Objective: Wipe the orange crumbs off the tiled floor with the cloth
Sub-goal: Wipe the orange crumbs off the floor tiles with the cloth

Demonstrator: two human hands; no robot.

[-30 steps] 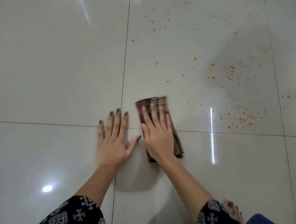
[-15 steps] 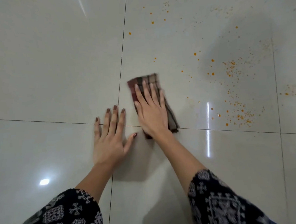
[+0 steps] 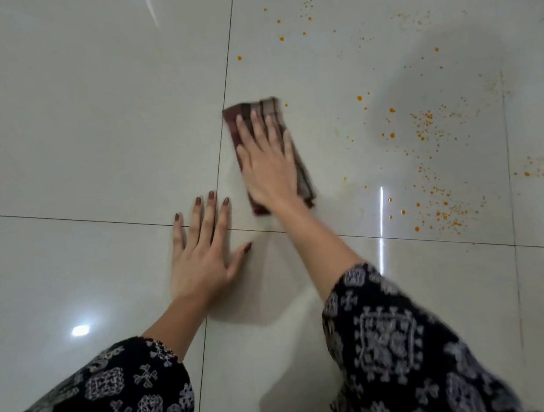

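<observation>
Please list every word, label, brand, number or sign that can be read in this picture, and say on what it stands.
None: no text can be read.
The checked cloth shows only stripes, the sleeves only white ornamental patterns, and the tiled floor bears no writing.

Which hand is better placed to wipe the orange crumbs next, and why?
Right. The right hand presses flat on the cloth, beside the orange crumbs; the left hand rests on bare floor, away from them.

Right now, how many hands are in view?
2. The left hand rests flat on the tiled floor. The right hand, just ahead, presses flat on the folded checked cloth.
</observation>
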